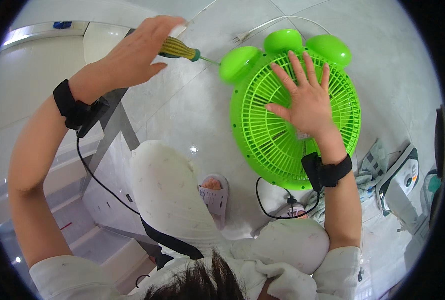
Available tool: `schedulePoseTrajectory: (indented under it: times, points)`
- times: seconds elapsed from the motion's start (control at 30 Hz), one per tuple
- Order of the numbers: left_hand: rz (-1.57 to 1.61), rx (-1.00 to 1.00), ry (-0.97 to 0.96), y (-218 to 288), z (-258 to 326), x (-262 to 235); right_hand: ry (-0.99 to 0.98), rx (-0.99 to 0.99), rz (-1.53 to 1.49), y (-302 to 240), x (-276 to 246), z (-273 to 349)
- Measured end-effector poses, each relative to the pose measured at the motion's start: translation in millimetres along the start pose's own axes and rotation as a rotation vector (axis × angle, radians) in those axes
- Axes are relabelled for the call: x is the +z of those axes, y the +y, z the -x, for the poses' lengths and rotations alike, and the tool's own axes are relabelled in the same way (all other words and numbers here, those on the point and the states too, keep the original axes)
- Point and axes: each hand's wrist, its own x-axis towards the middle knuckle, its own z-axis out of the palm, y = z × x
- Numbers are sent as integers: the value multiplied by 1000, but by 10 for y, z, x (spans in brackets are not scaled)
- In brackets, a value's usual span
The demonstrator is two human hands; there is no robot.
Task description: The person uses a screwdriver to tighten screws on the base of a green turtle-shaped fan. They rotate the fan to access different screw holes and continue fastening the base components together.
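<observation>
A bright green round fan (262, 135) with a grille and three rounded feet lies face up on the pale floor. My right hand (306, 97) rests flat on the grille with the fingers spread. My left hand (135, 50) is raised at the upper left and holds a screwdriver (182, 51) with a yellow and green handle. Its thin shaft points right, with the tip close to the fan's nearest rounded foot (240, 64). Both wrists wear black bands with cables.
A white power cord with a plug (242, 36) lies on the tiles behind the fan. My knees in light trousers (167, 190) and a slippered foot (213, 192) are below. A white device (400, 182) and a cloth (375, 162) lie at the right.
</observation>
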Motion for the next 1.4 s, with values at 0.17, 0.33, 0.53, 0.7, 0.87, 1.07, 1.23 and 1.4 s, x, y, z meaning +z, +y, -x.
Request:
schedulePoseTrajectory:
  times: [0.17,0.33,0.53,0.7,0.87,1.07,1.23,1.4]
  points:
    - [34,-461,-344,23,-5,-4,28,-14,-1,-5,-21,-27]
    - [164,127,45,-74,-20,65,25,-14,24,16,-2,-11]
    - [145,-268,-192,-54,1,85,15,-21,40,11,-3,-38]
    - [247,-35,150,-146,36,260,-15,-37,92,24,-19,-35]
    - [237,-23,141,-259,57,375,-90,-70,139,19,-66,-51]
    - [205,-433,75,-34,-1,112,-332,-66,110,-65,-383,-182]
    - [815,112,-193,-289,-43,163,-450,33,56,-81,-473,-417]
    - [445,-219,-47,-293,136,224,-360,33,16,-45,-374,-386]
